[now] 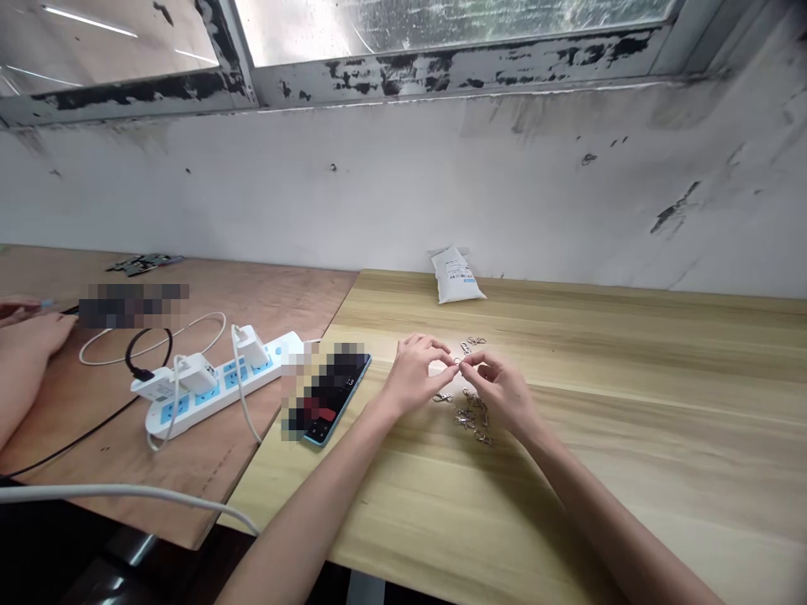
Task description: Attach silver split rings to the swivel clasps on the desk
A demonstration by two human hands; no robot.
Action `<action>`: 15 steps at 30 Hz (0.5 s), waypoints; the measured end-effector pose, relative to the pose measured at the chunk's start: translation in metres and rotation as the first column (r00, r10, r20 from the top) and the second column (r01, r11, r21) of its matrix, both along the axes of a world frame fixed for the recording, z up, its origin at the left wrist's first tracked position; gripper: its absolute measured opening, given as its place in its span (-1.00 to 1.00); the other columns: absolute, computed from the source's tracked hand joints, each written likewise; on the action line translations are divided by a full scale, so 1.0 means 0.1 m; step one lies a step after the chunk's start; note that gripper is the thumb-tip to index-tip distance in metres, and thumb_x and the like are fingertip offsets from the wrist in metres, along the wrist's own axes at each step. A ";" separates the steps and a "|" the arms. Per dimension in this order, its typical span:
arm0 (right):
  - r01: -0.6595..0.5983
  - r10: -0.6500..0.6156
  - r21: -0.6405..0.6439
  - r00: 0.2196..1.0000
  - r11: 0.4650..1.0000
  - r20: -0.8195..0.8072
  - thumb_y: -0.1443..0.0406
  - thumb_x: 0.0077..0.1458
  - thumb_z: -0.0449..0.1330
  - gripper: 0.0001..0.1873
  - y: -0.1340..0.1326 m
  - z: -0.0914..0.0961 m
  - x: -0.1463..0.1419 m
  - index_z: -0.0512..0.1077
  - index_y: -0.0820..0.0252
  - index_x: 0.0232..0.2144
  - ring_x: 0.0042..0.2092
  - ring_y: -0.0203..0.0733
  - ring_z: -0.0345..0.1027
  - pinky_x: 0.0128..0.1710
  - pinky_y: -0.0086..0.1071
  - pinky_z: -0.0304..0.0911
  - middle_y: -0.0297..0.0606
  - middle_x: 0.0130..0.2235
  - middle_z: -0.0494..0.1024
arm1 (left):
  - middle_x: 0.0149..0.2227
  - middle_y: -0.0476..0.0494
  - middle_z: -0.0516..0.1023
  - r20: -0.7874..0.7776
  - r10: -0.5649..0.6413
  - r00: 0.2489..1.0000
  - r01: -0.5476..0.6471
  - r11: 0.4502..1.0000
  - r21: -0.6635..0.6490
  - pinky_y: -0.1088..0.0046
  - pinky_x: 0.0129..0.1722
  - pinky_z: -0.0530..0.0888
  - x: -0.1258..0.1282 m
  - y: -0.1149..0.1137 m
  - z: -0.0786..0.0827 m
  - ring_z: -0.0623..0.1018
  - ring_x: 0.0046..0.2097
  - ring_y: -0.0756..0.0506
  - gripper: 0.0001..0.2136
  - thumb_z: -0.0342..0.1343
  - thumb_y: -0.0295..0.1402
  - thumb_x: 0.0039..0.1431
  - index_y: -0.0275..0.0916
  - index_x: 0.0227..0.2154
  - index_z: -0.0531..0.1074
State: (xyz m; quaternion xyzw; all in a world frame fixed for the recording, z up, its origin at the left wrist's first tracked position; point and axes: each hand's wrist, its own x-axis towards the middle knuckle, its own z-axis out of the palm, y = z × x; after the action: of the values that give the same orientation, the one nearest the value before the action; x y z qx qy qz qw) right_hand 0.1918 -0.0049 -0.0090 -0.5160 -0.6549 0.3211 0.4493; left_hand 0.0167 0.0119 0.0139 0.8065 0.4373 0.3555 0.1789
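Right of the frame's centre, left hand [417, 370] and right hand [504, 391] pinch a small metal ring [457, 362] between them — its axis I can't tell; most swivel clasps [466, 416] lie just below, nearer the right hand.

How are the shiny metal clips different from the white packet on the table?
The metal clips are small and silvery; the packet is bigger and white. The clips are many, loosely scattered; the packet is just one. The clips lie near the left hand and right hand; the packet sits farther back, by the wall. Both are on the wooden table.
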 end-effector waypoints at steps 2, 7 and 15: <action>0.019 -0.019 0.058 1.000 0.998 0.006 0.03 0.15 0.14 -0.67 -0.02 0.01 -0.02 0.41 0.16 -0.41 -0.57 -0.31 0.13 -0.58 -0.41 0.01 -0.37 -0.57 0.37 | -0.18 -0.05 0.58 0.082 0.006 0.997 0.000 0.997 -0.073 0.16 0.11 0.26 0.02 -0.01 0.01 0.46 -0.02 -0.13 -0.93 0.20 -0.30 0.15 -0.13 -0.40 0.56; 0.035 -0.087 0.291 0.982 0.956 0.169 0.18 0.19 0.11 -0.80 -0.06 0.01 -0.01 0.42 0.15 -0.40 -0.54 -0.33 0.16 -0.51 -0.40 0.09 -0.26 -0.38 0.50 | -0.15 -0.13 0.58 0.338 0.003 0.941 0.110 0.943 -0.314 0.23 0.03 0.42 0.02 0.00 0.03 0.51 -0.01 -0.16 -0.90 0.22 -0.30 0.11 -0.19 -0.38 0.57; -0.043 -0.192 0.484 0.884 0.874 0.425 0.29 0.22 0.07 -0.83 -0.11 -0.04 -0.02 0.46 0.09 -0.35 -0.53 -0.35 0.24 -0.47 -0.42 0.10 -0.28 -0.28 0.57 | -0.19 -0.12 0.60 0.490 0.057 0.870 0.231 0.830 -0.508 0.21 0.08 0.43 0.03 0.04 0.02 0.56 -0.04 -0.17 -0.88 0.25 -0.27 0.06 -0.20 -0.45 0.57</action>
State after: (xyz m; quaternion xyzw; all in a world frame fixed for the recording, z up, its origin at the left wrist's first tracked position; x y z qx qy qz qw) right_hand 0.1901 -0.0160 -0.0133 -0.4752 -0.7801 -0.0012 0.4069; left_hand 0.0195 0.0160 0.0155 0.6243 0.4231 0.3961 0.5237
